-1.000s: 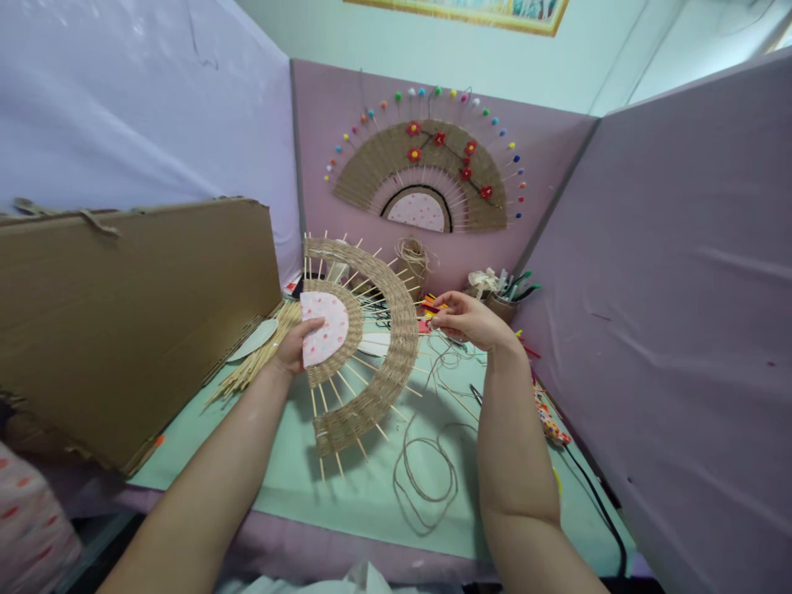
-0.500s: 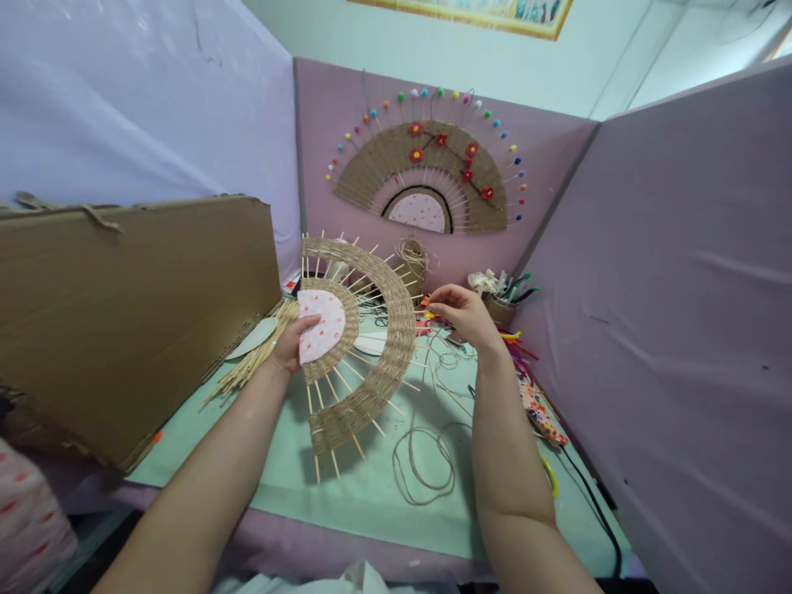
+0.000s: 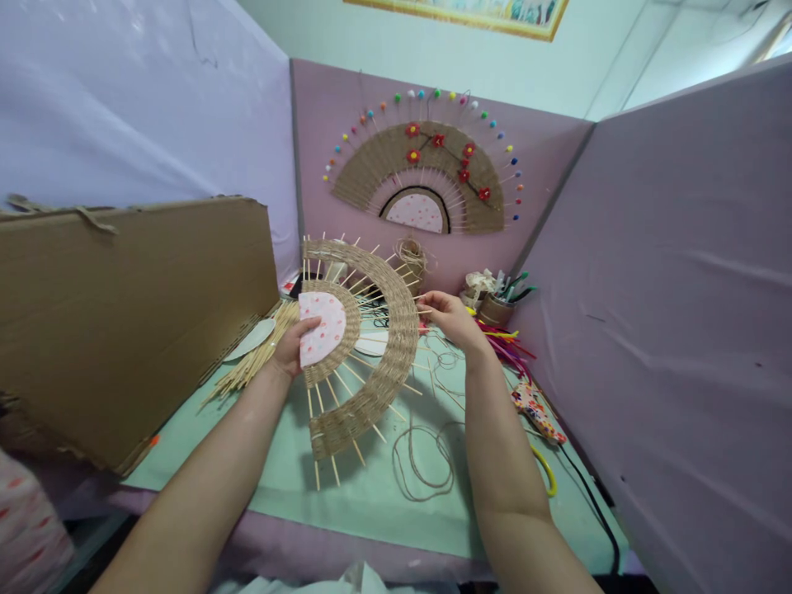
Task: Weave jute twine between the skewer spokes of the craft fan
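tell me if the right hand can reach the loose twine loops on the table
Probably yes: the loose twine loops lie uncovered on the table beside the right forearm, though the right hand is at the woven fan.

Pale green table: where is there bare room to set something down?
Widest: the table's front, between the left forearm and coiled twine, below the woven fan. Smaller: between that forearm and the cardboard. Crowded: right edge, with pipe cleaners and a floral corded tool; back left, with a stick bundle.
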Motion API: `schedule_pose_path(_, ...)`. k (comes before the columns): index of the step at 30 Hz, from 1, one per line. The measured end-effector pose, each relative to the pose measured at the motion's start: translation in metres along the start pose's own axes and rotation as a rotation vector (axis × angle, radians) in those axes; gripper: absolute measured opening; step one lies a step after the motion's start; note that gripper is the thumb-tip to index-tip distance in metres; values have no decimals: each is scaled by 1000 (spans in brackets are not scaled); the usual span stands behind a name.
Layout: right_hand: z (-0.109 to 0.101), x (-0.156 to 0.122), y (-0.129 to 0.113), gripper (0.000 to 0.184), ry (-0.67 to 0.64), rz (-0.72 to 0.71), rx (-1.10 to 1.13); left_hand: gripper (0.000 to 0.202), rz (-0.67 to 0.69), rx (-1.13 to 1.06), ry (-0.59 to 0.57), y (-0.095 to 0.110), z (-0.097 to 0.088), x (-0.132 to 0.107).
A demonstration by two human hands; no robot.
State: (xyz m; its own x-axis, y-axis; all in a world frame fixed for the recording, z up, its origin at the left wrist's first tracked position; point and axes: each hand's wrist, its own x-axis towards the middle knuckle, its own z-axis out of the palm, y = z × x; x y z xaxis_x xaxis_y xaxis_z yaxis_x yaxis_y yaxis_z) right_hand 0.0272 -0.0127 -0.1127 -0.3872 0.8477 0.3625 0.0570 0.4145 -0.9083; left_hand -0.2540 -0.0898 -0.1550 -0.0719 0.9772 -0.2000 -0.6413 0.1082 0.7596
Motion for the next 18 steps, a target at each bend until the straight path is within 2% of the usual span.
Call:
schedule_pose_path(7,1,1,0,26,2,14,56,48,0,29,-8,1,-4,1)
schedule_pose_path(12,-2,0,-4,23,90,-77,-88,46,0,25,3,2,-2,0)
schedule_pose_path(18,-9,-2,-5,14,121,-188,-326,46,-61,48,-33,5,-5,0)
